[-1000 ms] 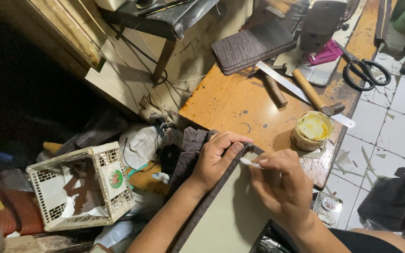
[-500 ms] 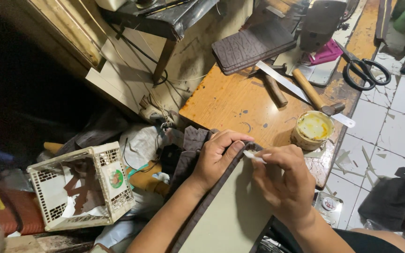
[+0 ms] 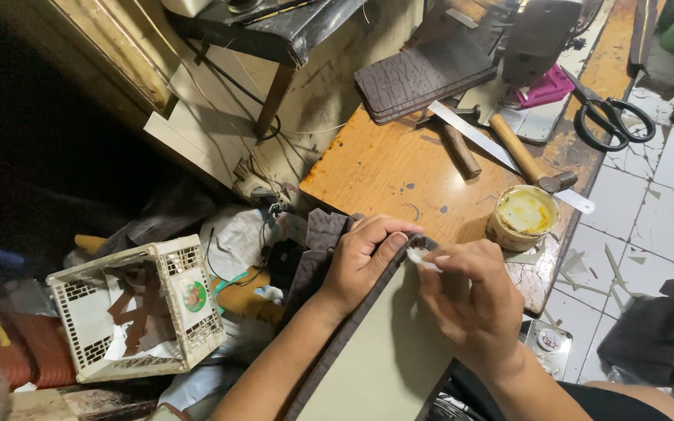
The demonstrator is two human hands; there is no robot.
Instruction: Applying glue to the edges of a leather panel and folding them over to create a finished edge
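Around the round tin of yellow paste [image 3: 523,216] on the orange wooden table [image 3: 384,168]: a hammer [image 3: 526,162] and steel ruler [image 3: 501,152] just above it, black scissors [image 3: 612,118] up right, stacked brown panels [image 3: 423,76] top left, white plastic crate [image 3: 136,308] far left.

Flat pale-green panel [image 3: 388,351] with dark brown textured edging lay tilted on the lap; small white scrap [image 3: 423,260] touched its top edge.
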